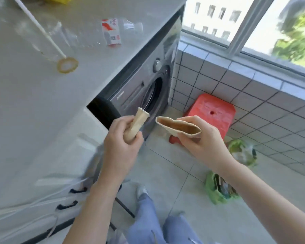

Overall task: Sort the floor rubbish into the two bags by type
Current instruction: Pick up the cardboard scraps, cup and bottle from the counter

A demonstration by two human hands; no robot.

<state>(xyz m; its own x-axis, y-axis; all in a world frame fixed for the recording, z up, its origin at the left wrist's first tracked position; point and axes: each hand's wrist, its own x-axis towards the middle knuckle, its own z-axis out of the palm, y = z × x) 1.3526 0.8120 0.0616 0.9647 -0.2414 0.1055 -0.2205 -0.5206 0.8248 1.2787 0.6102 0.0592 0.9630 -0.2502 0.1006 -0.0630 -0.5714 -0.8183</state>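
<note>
Rubbish (pixel 222 188) in green bag (pixel 212 191), second bag (pixel 243 152)

We hold both bare forearms out ahead of us, angled inward so the hands sit near each other at chest height without touching. Our left hand (pixel 124 132) is curled into a loose fist, knuckles up, fingers and thumb wrapped tight around what it holds. Our right hand (pixel 201 138) is turned palm-left, thumb on top and fingers beneath in a pinch. Below, our legs and one foot show.
</note>
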